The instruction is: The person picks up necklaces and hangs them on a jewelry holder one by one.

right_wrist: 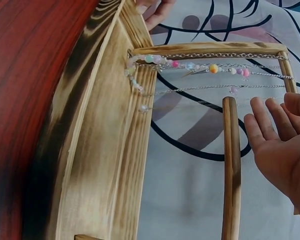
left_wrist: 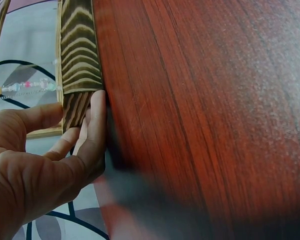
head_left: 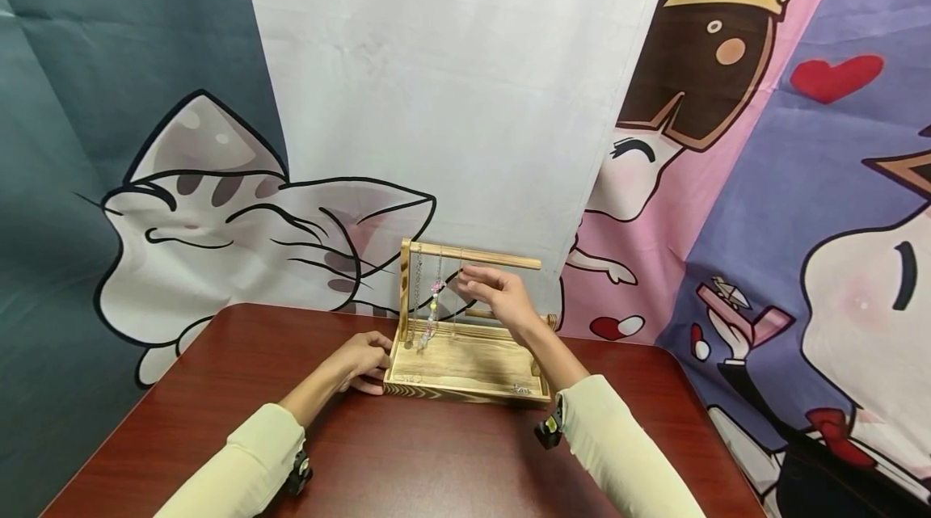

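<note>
A wooden jewelry stand (head_left: 473, 360) with a shallow tray base sits on the table. My left hand (head_left: 364, 360) holds the tray's left end, thumb on one side of the wall (left_wrist: 77, 107) and fingers on the other. Near the upper bar (head_left: 502, 260), my right hand (head_left: 505, 300) is raised with its fingers extended and loosely bent, nothing visibly held. Just left of those fingertips hangs a thin chain necklace (head_left: 457, 312). Farther left on the bar are a pastel beaded necklace (right_wrist: 213, 68) and a silver chain (head_left: 418, 284).
Small jewelry pieces (head_left: 520, 389) lie at the tray's front right corner. A lower dowel (right_wrist: 231, 170) crosses behind the tray. The reddish-brown table (head_left: 422, 453) extends in front, and a cartoon-printed cloth (head_left: 465, 98) hangs behind it.
</note>
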A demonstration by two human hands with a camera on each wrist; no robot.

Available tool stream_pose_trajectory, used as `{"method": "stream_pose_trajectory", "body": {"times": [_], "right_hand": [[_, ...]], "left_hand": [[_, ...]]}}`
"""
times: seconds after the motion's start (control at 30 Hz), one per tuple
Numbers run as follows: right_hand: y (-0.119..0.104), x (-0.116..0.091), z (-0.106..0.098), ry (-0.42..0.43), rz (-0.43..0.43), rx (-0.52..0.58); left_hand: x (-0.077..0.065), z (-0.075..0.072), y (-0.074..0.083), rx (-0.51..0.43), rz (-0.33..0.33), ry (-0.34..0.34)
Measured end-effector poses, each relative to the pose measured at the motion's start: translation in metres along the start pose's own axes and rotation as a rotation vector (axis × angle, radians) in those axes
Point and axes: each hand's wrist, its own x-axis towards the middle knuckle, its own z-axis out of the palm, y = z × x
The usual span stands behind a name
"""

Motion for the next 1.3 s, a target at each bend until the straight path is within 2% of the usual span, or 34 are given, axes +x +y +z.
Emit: {"method": "stream_pose_trajectory", "body": {"times": [0.47,0.63,1.03,1.3], "right_hand": [[0.005,-0.018,-0.001,-0.026,-0.071,0.019],[0.010,-0.025,0.001,-0.031,-0.118,-0.048],[0.023,-0.050,0.004,-0.083,-0.119,-0.211],[0.041,-0.065,-0.003,-0.069,-0.120,-0.362]], "left_hand": [[0.001,-0.001,-0.002,-0.001,0.001,0.002],[0.001,-0.001,-0.002,0.004,0.003,0.003],[0.000,0.000,-0.001,0.003,0.002,0.003],[0.001,0.000,-0.001,0.003,0.000,0.004]]}}
